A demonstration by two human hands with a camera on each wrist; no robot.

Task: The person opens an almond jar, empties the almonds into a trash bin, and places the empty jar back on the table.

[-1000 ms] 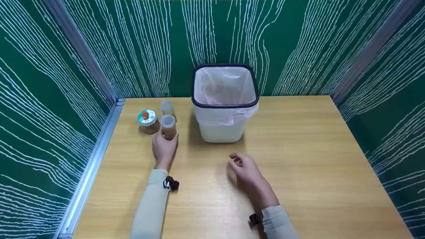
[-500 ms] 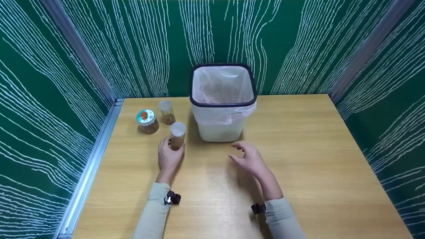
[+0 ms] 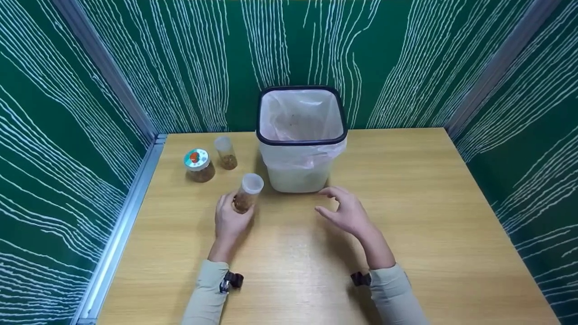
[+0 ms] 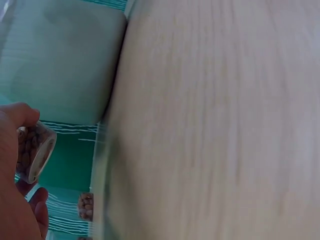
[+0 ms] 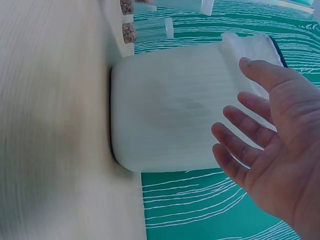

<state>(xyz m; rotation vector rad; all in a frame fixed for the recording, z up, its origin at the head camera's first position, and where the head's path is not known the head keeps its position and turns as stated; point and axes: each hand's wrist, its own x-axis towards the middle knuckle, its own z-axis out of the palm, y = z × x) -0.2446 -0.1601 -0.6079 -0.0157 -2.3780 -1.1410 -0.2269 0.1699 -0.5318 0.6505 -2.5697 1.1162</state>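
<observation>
In the head view, the left hand (image 3: 229,217) had its grip curled round the lower part of a tilted canister (image 3: 245,199), near the lined bin (image 3: 298,169). The right hand (image 3: 347,212) kept its grip well parted, holding nothing. A second canister (image 3: 227,155) and a round jar (image 3: 200,167) stood farther back on the table (image 3: 406,189).

In the left wrist view, green wall showed between the held canister's base and the table; brown pieces filled its bottom.

In the right wrist view, thumb and fingers were spread before the bin.
</observation>
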